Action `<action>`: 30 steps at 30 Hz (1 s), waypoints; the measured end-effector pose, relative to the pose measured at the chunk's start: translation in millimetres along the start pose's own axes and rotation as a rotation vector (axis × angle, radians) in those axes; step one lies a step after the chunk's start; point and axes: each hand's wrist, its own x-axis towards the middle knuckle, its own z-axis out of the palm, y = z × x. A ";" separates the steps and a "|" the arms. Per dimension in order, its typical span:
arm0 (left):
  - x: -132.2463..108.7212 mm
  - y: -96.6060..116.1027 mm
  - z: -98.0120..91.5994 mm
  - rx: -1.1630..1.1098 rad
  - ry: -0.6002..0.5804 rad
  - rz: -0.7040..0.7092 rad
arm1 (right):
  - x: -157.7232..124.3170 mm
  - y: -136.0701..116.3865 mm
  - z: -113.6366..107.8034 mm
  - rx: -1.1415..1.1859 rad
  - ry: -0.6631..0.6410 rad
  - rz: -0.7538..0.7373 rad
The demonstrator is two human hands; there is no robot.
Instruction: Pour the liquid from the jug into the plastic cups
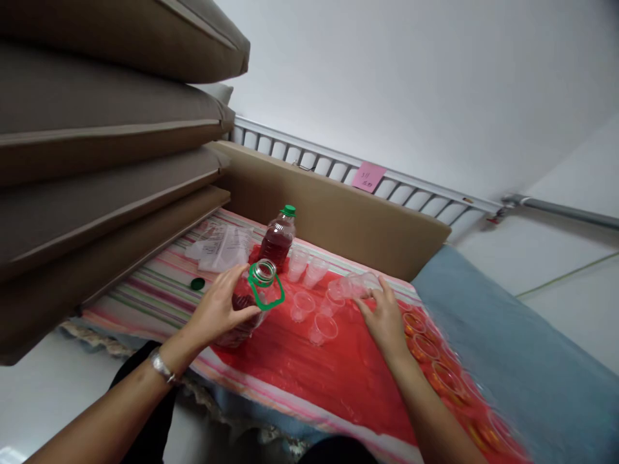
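Note:
My left hand [220, 308] is closed round an uncapped plastic bottle [251, 303] of red drink with a green carry handle, standing on a red plastic sheet [309, 367]. My right hand [382, 316] holds a stack of clear plastic cups [355, 285] lying on its side. Several empty clear cups [309, 303] stand between the two hands. A second, capped bottle of red drink [278, 237] stands behind the open one. A loose green cap [196, 283] lies on the striped cloth to the left.
A row of filled cups [430, 351] runs along the sheet's right edge. A clear plastic bag [220, 248] lies at the back left. Stacked brown cushions [97, 161] overhang the left side. A cardboard panel [338, 212] and a white rail stand behind; a blue mat [507, 367] lies at the right.

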 end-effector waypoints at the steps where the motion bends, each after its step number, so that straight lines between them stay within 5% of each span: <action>1: 0.0 0.2 -0.1 0.000 -0.001 0.001 | -7.1 -12.7 -1.6 0.008 -0.030 -0.050; 8: 0.0 -0.2 1.2 -0.015 0.014 0.001 | -66.0 -83.3 48.5 -0.092 -0.375 -0.150; 15: -0.2 0.5 0.7 -0.004 0.009 0.015 | -80.0 -90.3 88.4 0.058 -0.464 -0.064; 24: 0.9 2.2 1.9 -0.021 0.024 0.009 | -69.7 -77.6 75.7 0.199 -0.402 -0.001; 30: 0.3 1.1 1.1 -0.014 0.022 0.012 | -42.6 -62.2 17.5 0.185 -0.111 -0.045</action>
